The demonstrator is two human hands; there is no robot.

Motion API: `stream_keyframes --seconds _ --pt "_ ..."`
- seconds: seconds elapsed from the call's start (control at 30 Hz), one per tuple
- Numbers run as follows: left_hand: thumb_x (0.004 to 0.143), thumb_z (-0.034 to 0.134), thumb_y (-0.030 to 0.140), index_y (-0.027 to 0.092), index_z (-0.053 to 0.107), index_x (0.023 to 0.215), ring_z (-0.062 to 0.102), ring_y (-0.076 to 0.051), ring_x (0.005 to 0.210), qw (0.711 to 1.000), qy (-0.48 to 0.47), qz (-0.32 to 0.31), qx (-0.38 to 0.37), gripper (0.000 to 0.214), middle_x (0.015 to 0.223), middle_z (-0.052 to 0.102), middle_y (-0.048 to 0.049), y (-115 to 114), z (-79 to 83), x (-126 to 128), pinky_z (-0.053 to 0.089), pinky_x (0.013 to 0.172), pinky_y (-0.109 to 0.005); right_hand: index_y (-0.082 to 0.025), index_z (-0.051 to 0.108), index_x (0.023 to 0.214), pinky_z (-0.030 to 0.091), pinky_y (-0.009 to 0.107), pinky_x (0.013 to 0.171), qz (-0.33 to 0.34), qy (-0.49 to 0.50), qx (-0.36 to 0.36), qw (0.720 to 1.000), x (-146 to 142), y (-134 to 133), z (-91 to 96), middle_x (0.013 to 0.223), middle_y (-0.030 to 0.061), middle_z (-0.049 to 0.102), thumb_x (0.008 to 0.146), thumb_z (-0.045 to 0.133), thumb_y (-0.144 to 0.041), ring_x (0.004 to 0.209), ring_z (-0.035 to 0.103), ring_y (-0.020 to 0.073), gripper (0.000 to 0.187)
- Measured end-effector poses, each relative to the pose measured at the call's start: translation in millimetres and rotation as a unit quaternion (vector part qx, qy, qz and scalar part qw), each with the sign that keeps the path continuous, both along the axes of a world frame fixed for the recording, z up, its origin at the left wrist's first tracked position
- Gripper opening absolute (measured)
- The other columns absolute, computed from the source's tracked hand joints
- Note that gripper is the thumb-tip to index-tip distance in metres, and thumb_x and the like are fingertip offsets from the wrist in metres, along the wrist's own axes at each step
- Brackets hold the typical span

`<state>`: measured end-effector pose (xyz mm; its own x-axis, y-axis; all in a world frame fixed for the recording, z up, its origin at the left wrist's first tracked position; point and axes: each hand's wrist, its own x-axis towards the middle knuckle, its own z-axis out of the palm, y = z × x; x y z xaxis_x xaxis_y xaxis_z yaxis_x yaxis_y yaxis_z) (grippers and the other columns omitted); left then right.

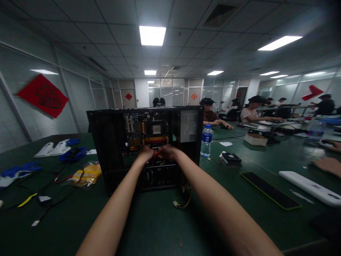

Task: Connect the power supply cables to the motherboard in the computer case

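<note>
A black computer case (112,142) stands on the green table with its side open towards me. Inside it sit the motherboard (135,122) and, at the upper right, a silver power supply (189,125). Both my hands reach into the case below the motherboard's middle. Between their fingertips runs a red cable (157,154). My left hand (145,154) pinches it from the left, and my right hand (168,152) is closed on it from the right. The far fingertips are partly hidden. A loose cable with a white connector (176,204) hangs from the case's lower right onto the table.
Right of the case are a water bottle (206,140), a black fan (231,158), a dark flat panel (270,190) and a white cover (310,187). Gloves (20,170), a yellow bag (86,174) and cables lie left. Other people sit at the tables beyond.
</note>
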<state>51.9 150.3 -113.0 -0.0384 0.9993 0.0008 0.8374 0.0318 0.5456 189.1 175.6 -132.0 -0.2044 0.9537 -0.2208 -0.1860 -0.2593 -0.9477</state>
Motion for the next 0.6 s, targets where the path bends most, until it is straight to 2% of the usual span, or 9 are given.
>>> stream_keyframes --seconds 0.17,0.33,0.6 --pt "0.095 0.063 0.036 0.015 0.061 0.121 0.064 -0.024 0.104 1.000 -0.005 -0.001 0.000 0.033 0.120 0.063 -0.0097 2.9 -2.1 -0.2 0.056 0.087 -0.042 -0.013 0.061 0.115 0.057 0.027 0.065 -0.001 -0.024 -0.036 0.999 -0.8 -2.2 4.2 0.102 0.0052 0.065 0.099 0.061 -0.027 0.078 0.064 0.0137 0.021" --pt "0.095 0.062 0.036 0.015 0.061 0.121 0.064 -0.023 0.103 1.000 -0.014 -0.007 -0.002 0.033 0.119 0.063 -0.0097 3.2 -3.3 -0.5 0.056 0.086 -0.042 -0.013 0.062 0.116 0.058 0.029 0.069 -0.006 -0.031 -0.027 0.999 -1.6 -7.0 7.0 0.106 0.0062 0.065 0.098 0.061 -0.028 0.083 0.065 0.0154 0.023" --pt "0.096 0.062 0.037 0.014 0.062 0.118 0.065 -0.023 0.099 1.000 -0.010 -0.013 0.003 0.032 0.115 0.064 -0.0087 -9.1 2.9 1.9 0.057 0.084 -0.041 -0.014 0.061 0.117 0.059 0.031 0.070 -0.029 -0.059 -0.025 0.998 -4.6 -11.7 9.3 0.108 0.0067 0.065 0.099 0.061 -0.029 0.084 0.066 0.0160 0.024"
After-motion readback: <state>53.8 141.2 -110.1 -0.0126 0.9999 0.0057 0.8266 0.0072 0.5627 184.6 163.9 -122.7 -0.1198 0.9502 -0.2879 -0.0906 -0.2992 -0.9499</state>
